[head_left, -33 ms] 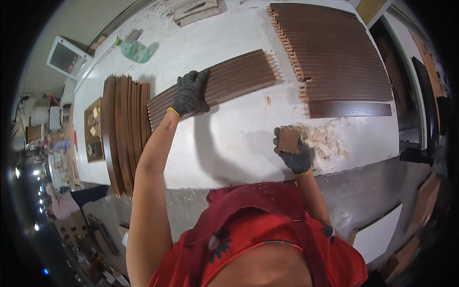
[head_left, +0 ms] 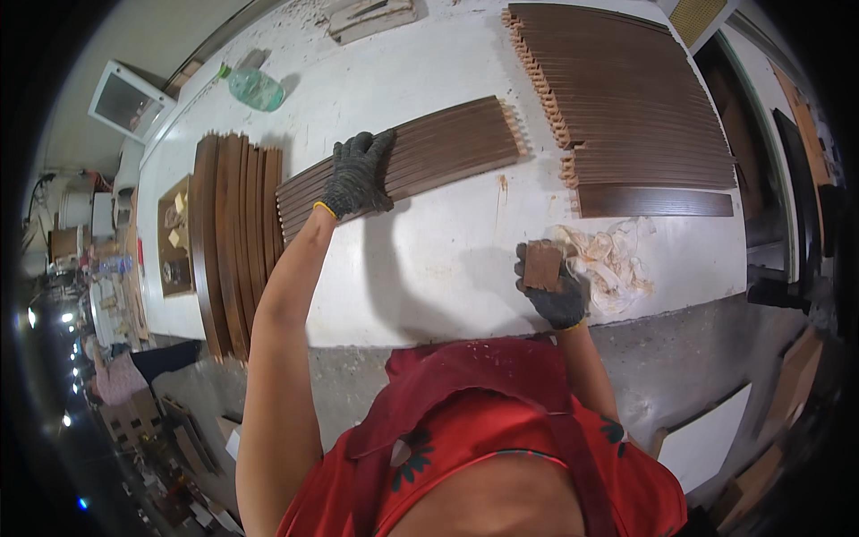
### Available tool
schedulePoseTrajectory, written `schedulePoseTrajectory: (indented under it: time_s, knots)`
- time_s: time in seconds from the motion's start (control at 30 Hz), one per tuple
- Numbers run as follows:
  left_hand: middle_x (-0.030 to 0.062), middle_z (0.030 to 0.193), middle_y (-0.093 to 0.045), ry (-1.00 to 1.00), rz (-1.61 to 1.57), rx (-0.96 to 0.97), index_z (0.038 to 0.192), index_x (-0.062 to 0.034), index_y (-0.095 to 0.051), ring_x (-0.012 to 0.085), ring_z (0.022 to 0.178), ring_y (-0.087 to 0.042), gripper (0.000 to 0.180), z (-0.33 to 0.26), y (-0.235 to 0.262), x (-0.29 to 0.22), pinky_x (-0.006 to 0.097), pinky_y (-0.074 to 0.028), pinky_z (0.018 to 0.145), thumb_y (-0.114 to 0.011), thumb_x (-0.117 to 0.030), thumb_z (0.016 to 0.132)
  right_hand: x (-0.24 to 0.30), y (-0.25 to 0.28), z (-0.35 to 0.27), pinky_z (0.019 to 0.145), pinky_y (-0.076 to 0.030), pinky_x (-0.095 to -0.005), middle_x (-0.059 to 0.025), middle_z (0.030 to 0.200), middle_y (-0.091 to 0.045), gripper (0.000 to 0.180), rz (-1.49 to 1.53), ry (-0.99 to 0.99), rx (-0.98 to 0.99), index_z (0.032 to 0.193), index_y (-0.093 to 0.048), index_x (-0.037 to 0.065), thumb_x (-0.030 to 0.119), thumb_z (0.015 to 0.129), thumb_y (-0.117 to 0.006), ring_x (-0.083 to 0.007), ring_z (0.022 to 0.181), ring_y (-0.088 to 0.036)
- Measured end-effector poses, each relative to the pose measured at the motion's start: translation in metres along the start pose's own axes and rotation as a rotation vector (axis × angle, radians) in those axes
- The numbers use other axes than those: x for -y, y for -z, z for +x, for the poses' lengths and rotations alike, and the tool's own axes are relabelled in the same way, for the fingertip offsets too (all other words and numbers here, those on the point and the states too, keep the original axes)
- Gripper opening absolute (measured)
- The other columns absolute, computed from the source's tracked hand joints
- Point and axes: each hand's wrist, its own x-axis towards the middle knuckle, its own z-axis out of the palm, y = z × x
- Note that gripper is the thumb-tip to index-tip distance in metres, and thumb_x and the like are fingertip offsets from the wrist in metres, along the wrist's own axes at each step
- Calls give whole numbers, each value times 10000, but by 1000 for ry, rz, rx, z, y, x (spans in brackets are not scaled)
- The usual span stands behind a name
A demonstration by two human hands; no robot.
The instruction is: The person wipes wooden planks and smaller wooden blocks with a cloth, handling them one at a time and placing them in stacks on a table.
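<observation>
A row of dark brown wooden slats (head_left: 456, 134), laid side by side, slants across the middle of the white worktable (head_left: 429, 259). Over its left part lies my left hand (head_left: 358, 176) in a dark grey knitted glove, its fingers bent toward the far edge and its thumb at the near edge. My right hand (head_left: 557, 302), gloved alike, is closed on a flat brown rectangular sanding block (head_left: 542, 266) above the table's near side. Just right of it is a crumpled whitish cloth (head_left: 613, 264).
A large row of brown slats (head_left: 626, 98) with pale tenon ends covers the far right. More slats (head_left: 234, 242) stand at the left, beside a wooden box (head_left: 174, 237) with small blocks. A green bottle (head_left: 255, 89) lies farther back. A person (head_left: 125, 374) is at far left.
</observation>
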Motion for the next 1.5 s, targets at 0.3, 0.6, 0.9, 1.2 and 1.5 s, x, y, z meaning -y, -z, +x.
schedulePoseTrajectory:
  time_s: [0.3, 0.6, 0.9, 1.2, 1.5]
  knots:
    - [222, 1465, -296, -142, -85, -300, 1495, -151, -273, 436, 1367, -248, 1116, -50, -46, -37, 599, -190, 1117, -846, -285, 547, 3, 16, -30, 825, -451, -335, -89, 1295, -497, 426, -449, 196, 7, 1311, -466, 86, 276, 934, -528, -220, 1038, -515]
    - [166, 1576, -155, -82, -171, -301, 1516, -121, -214, 383, 1463, -69, 1007, -87, -77, -104, 601, -1, 1145, -775, -320, 704, 20, 24, 23, 928, -448, -396, -88, 1356, -473, 539, -87, 303, 39, 1354, -433, 80, 219, 871, -627, -259, 1174, -486]
    - [160, 1576, -156, -129, -213, -316, 1510, -91, -218, 350, 1470, -74, 911, -96, -78, -109, 580, -18, 1161, -711, -298, 773, 35, 35, 81, 1014, -378, -452, -147, 1371, -484, 419, 70, 273, 43, 1371, -431, 32, 180, 981, -465, -309, 1228, -455]
    - [153, 1222, -604, -239, -414, -340, 1324, -82, -524, 322, 1109, -574, 646, -100, -12, -110, 440, -445, 956, -737, -248, 737, 22, -10, 12, 1053, -335, -466, -130, 1442, -412, 715, -257, 372, 162, 1440, -336, 15, 143, 829, -684, -318, 1282, -419]
    - [117, 1085, -685, -213, -700, -366, 1312, -97, -554, 254, 994, -659, 540, -89, 93, -120, 367, -516, 913, -694, -170, 795, 50, -117, 7, 999, -385, -447, -153, 1441, -406, 666, -177, 592, 217, 1453, -329, 47, 273, 883, -588, -331, 1286, -410]
